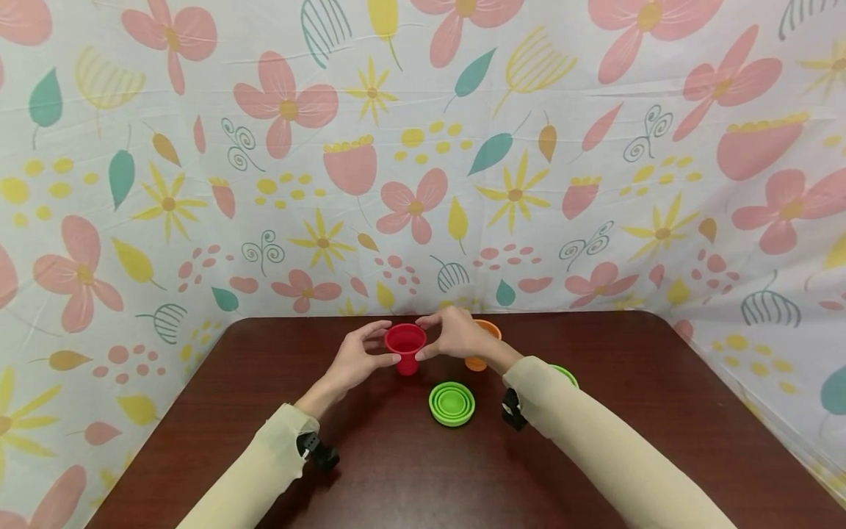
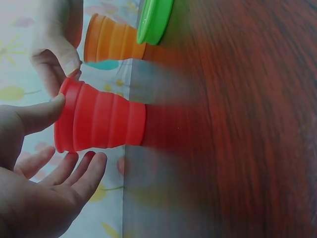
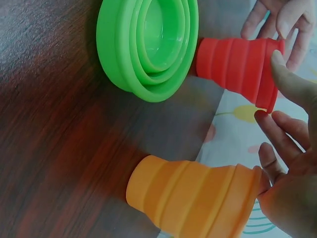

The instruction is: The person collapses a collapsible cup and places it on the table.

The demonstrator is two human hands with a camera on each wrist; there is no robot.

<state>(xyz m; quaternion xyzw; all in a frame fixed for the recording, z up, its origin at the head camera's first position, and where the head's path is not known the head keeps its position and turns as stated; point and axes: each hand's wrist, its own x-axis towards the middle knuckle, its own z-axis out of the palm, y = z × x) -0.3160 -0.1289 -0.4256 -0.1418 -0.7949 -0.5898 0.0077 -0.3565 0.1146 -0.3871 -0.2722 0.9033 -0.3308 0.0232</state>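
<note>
A red collapsible cup [image 1: 406, 339] stands upright on the table, stretched to full height with its ridged wall showing in both wrist views. My left hand [image 1: 355, 357] holds its rim from the left, thumb at the near side and fingers around the far side. From the right, my right hand [image 1: 457, 334] grips the same rim between thumb and fingers. An orange collapsible cup [image 3: 193, 196], also extended, stands just behind and right of that hand, its rim close to the curled outer fingers. Nearer me, a green collapsible cup [image 1: 452, 403] lies folded flat in rings.
Another green item [image 1: 566, 375] shows at the right, mostly hidden behind my right sleeve. The dark wooden table [image 1: 396, 477] ends at a flower-patterned cloth [image 1: 423, 147] hanging behind it. Dark straps [image 1: 317, 450] circle my wrists.
</note>
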